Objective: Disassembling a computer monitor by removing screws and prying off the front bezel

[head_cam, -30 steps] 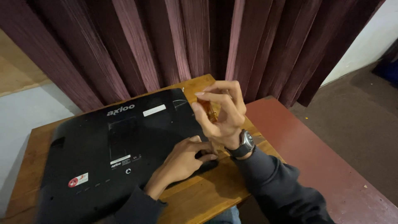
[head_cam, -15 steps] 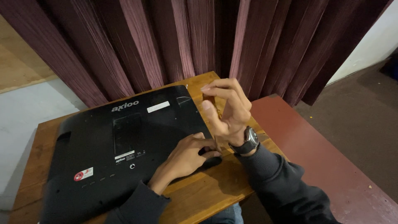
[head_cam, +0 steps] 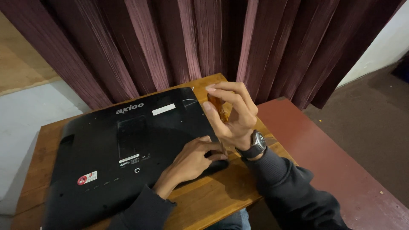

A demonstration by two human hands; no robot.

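Your right hand (head_cam: 232,117) has its fingers closed around the amber handle of a screwdriver (head_cam: 218,111), thumb and fingertips pinching it near the top, with the tool standing nearly upright. The thin shaft runs down from your grip to the lower right corner of the black monitor back (head_cam: 128,149); the tip itself is hidden behind your other hand. Your left hand (head_cam: 194,159) lies flat on that same corner just below the right one, fingers close together and curled slightly, their tips touching the shaft or right beside it; which, you cannot tell from here. A dark wristwatch (head_cam: 255,145) sits on your right wrist, just under the grip, above a dark sleeve. The monitor lies face down, its back upward, spreading away to the left of your fingers across the wooden table (head_cam: 213,196). Beyond your hands hangs a dark maroon curtain (head_cam: 204,42). To the right of your right forearm is a reddish-brown surface (head_cam: 324,157), beside the table.
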